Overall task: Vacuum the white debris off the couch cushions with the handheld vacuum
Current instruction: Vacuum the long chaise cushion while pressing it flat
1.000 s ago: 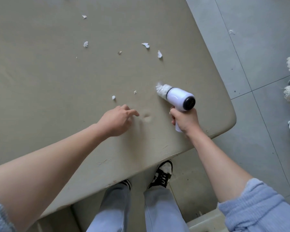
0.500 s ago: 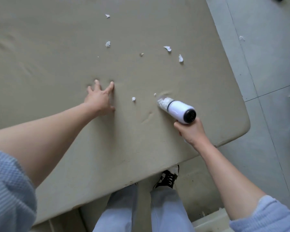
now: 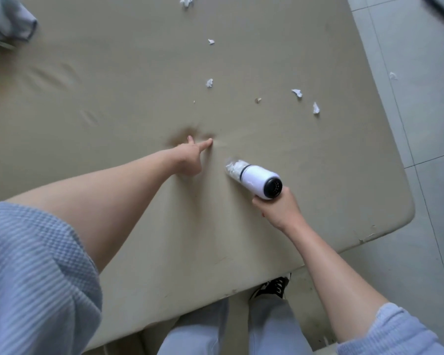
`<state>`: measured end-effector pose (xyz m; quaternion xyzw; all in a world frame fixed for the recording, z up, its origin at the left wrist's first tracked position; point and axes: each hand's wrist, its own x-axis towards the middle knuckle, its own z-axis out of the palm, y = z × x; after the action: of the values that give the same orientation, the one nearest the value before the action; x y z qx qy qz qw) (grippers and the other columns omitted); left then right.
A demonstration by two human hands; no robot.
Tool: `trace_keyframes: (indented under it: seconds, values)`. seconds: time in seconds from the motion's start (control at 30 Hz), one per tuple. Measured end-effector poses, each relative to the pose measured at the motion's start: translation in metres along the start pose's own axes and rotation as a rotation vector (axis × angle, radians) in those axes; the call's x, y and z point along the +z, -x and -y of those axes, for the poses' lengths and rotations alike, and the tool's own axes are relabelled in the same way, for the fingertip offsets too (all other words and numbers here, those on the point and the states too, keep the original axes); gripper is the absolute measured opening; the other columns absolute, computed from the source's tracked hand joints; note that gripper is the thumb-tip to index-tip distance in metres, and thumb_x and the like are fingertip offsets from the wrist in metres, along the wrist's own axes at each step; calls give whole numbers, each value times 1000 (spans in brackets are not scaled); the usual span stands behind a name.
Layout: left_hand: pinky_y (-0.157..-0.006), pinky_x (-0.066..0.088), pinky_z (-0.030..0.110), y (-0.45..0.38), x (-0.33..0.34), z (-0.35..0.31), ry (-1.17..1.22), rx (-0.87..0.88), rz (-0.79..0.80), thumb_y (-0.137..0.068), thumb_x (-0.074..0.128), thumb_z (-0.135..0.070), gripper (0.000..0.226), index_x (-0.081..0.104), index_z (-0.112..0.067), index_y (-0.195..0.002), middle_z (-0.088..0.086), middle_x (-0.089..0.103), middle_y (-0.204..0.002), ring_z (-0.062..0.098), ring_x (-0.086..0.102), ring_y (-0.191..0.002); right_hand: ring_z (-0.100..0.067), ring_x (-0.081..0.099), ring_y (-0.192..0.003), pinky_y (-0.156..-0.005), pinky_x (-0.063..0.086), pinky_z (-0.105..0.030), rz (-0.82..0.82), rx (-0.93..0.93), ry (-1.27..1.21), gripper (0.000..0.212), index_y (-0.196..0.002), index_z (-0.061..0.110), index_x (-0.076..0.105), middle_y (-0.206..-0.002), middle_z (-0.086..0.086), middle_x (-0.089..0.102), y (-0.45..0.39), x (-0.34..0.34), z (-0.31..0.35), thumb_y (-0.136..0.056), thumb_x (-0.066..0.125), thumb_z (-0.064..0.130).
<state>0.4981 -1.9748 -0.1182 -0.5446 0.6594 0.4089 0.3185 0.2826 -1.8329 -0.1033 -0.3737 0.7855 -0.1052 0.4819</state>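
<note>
**Pressing into the cushion, vacuum low beside the hand**

Leaning over the couch cushion [image 3: 113,111], the person has the left hand [image 3: 190,160] planted on the fabric, fingers straight and spread, their tips sinking in so that dark dimples and faint creases radiate around them. It holds nothing. Just to its right, the right hand [image 3: 277,208] grips the handle of the handheld vacuum [image 3: 256,181], fingers curled round it. The vacuum's white body lies tilted low over the cushion, black rear cap toward the person, its clear front chamber packed with white scraps and pointed up and left, close to the left hand's outstretched finger.

The cushion is a broad, olive-beige pad, smooth apart from a few shallow wrinkles toward the left and some scuffing along its near edge and rounded right corner. White debris [image 3: 209,83] lies scattered on the far half: several small torn bits well beyond the vacuum's nozzle, and a bigger clump at the top edge. A grey-blue cloth [image 3: 8,19] sits crumpled at the far left corner.

To the right runs a pale grey tiled floor [image 3: 420,124], with one white fleck on it. Below the cushion's near edge show light trouser legs and a black-and-white shoe [image 3: 273,288].
</note>
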Motion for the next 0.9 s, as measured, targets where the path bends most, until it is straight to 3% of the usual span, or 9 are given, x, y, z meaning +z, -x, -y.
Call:
trace_keyframes:
  seconds: [0.1,0.17,0.27,0.33,0.4,0.43,0.5,0.6,0.9]
  values:
    - [-114,37,45,-1,0,-3,-4,-14,30,-91,33,0,87,-5,-37,-160,20,-14,-166,46,22,-149,-31,62,-74,-64,49,-36,-29,-87,276,11,-77,24,60,-73,-2,62,1,-10,4,-74,68,30]
    - [-114,37,47,-4,2,-5,-13,-27,35,-94,39,-7,83,-2,-35,-161,25,-8,-165,49,25,-146,-27,63,-72,-64,50,-37,-87,-42,174,16,-78,21,64,-73,-5,63,-2,-25,1,-70,72,32]
    - [-102,48,44,-6,2,-9,-7,-31,-196,-93,53,-25,64,30,-29,-153,26,38,-149,46,53,-125,-22,59,-62,-58,48,-37,-250,69,-108,25,-76,10,69,-68,-9,64,-20,-62,-8,-61,69,31]
    - [-100,47,46,-12,-1,-11,43,-105,-409,-90,62,-40,56,43,-20,-139,21,48,-133,45,55,-119,-22,54,-52,-53,44,-35,-324,116,-201,13,-71,9,66,-62,-10,60,-38,-95,-10,-66,68,21]
    - [-112,36,51,-18,-5,-7,42,-235,-551,-83,68,-57,79,37,-15,-144,25,38,-146,46,38,-136,-20,52,-46,-54,42,-33,-380,140,-287,4,-71,11,62,-61,-9,56,-58,-122,-7,-68,64,14]
    - [-118,27,54,-23,-11,-6,60,-292,-565,-80,69,-63,97,26,-14,-152,25,24,-158,46,23,-146,-17,51,-43,-55,41,-32,-400,139,-315,6,-73,12,61,-62,-8,55,-68,-133,-6,-68,63,13]
    - [-121,11,57,-36,-31,-11,230,-416,-496,-72,71,-73,128,-3,-17,-160,20,-6,-167,46,-2,-152,-15,50,-39,-56,41,-31,-412,129,-332,7,-74,12,60,-63,-8,54,-90,-149,-5,-67,62,13]
    - [-119,2,63,-55,-61,-28,443,-600,-283,-55,73,-84,155,-23,-16,-156,18,-24,-164,48,-14,-150,-17,51,-41,-55,42,-29,-367,91,-336,2,-71,9,61,-58,-9,53,-114,-152,0,-70,61,10]
    - [-118,-3,65,-79,-65,-42,443,-717,-167,-37,74,-90,175,-37,-15,-149,20,-39,-157,51,-24,-146,-24,52,-49,-55,44,-32,-147,-63,-292,6,-60,11,59,-54,-9,55,-158,-143,40,-65,61,13]
